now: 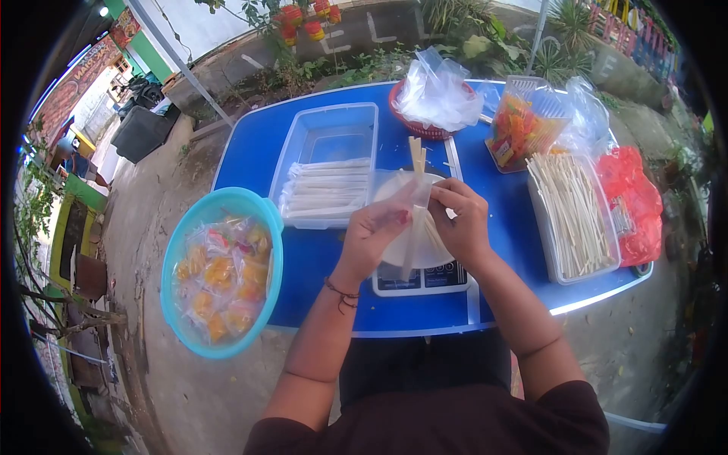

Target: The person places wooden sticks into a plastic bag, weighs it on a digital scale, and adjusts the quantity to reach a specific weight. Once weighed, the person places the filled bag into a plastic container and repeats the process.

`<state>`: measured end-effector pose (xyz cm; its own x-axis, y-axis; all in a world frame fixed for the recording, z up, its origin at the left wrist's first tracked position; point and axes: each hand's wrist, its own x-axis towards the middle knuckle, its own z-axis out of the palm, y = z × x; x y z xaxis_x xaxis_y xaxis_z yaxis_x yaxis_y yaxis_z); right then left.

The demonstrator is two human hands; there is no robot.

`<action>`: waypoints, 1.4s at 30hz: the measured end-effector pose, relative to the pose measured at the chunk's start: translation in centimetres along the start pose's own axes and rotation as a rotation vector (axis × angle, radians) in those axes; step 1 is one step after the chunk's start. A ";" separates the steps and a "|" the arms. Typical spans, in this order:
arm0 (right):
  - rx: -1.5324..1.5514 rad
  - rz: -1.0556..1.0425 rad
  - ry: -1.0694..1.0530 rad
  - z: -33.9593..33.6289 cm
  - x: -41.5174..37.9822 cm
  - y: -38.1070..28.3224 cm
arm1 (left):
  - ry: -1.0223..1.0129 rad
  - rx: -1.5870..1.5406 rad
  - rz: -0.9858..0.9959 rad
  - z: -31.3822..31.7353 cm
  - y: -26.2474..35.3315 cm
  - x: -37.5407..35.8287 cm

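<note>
Over the kitchen scale [422, 279], my left hand [379, 227] holds a narrow clear plastic sleeve [409, 246] with a few pale sticks [418, 155] poking out of its top. My right hand [459, 220] is closed in a pinch at the sleeve's right edge, near its upper part. Beneath both hands a round white plate or bowl [436, 256] rests on the scale, partly hidden by them, with more pale sticks on it. To the left, a clear plastic tub [331, 129] holds several filled white sleeves [326, 189] laid side by side.
At right, a tub [607, 267] is full of loose pale sticks [570, 212], beside a red plastic bag [633, 197]. Behind stand a red basket [421, 130] of clear bags and a container [523, 129] of orange packets. A turquoise basin [168, 277] holds bagged yellow items.
</note>
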<state>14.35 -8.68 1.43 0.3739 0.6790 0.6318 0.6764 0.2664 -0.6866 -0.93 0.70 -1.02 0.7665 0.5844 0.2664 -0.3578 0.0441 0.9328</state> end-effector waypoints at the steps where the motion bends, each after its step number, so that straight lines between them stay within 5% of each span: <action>1: -0.006 0.010 -0.003 -0.1 0.0 -0.2 | -0.002 -0.019 0.003 -0.1 -0.1 0.0; 17: 0.071 0.037 0.036 0.3 0.3 0.7 | 0.114 0.139 0.033 1.0 1.1 0.4; 31: 0.672 0.119 0.367 -1.8 1.7 2.2 | 0.159 0.205 -0.124 1.4 1.6 0.6; 42: 0.871 0.178 0.323 -2.0 1.5 1.9 | 0.132 0.215 -0.101 1.2 1.2 0.7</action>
<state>17.46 -8.53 1.73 0.6722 0.5710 0.4712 -0.0707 0.6831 -0.7269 -0.21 0.15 0.60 0.7112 0.6872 0.1482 -0.1504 -0.0572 0.9870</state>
